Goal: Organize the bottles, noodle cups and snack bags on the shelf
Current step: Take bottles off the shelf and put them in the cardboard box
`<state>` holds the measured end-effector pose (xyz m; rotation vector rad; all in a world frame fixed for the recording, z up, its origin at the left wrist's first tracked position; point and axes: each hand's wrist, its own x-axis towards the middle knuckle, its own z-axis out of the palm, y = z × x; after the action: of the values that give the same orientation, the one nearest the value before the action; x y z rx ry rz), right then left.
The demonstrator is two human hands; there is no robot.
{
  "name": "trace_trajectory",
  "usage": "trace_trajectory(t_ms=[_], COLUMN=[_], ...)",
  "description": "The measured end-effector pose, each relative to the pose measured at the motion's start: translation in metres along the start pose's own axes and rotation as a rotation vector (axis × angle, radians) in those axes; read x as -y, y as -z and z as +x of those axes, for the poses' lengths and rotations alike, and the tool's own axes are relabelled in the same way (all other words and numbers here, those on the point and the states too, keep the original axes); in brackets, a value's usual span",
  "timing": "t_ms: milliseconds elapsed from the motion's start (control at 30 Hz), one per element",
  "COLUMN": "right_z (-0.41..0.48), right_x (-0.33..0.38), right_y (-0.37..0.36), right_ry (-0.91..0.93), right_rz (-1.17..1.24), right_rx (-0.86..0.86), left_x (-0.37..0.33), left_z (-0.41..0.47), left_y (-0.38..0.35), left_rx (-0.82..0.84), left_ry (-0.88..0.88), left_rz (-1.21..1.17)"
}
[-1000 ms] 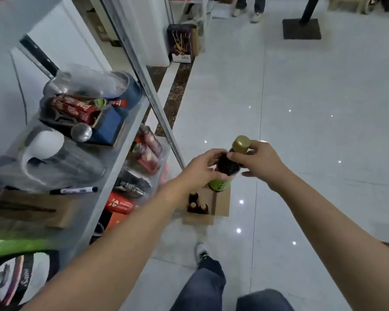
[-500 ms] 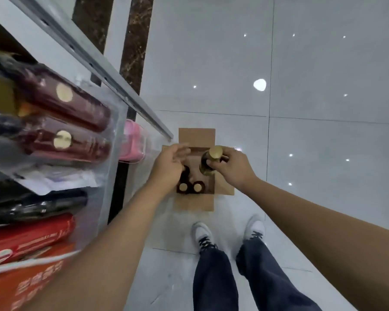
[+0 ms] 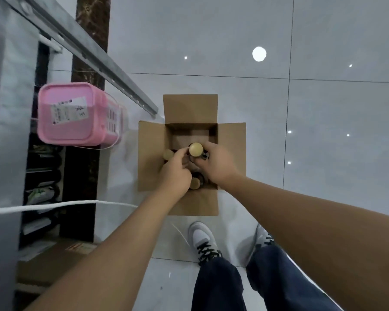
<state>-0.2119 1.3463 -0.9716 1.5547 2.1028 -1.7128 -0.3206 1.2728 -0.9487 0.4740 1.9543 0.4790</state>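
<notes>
Gripping the bottle [image 3: 195,149] over the box [image 3: 190,108], the right hand [image 3: 219,164] curled round its neck while the left hand [image 3: 175,176] pinched it too.

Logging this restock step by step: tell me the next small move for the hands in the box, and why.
Probably lift the gold-capped bottle straight up out of the cardboard box. The right hand has its grip round the neck just under the cap, the left hand lies close beside it, and the box flaps stand open, so nothing blocks the way up.

Glossy grey tiled floor [image 3: 211,37] with ceiling-light reflections [image 3: 259,54].
</notes>
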Motion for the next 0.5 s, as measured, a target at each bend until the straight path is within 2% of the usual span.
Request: trace_trajectory(t_ms=[100, 267, 400, 500], right_z=[0.009, 0.024, 0.03, 0.033], right_x=[-0.018, -0.04, -0.045, -0.043], right_y=[-0.012, -0.035, -0.045, -0.046], right_ry=[-0.005, -0.035, -0.092, -0.107], right_rz=[-0.01, -0.083, -0.108, -0.115], right_rx=[0.021, 0.087, 0.169, 0.169], left_x=[0.014, 0.028, 0.033, 0.029], left_z=[0.013, 0.023, 0.024, 0.023], left_y=[-0.003, -0.007, -0.01, -0.009], left_rx=[0.036, 0.13, 0.166, 0.151], left_ry=[-0.004, 0.0, 0.039, 0.049], left_rz=[0.066, 0.387, 0.42, 0.436])
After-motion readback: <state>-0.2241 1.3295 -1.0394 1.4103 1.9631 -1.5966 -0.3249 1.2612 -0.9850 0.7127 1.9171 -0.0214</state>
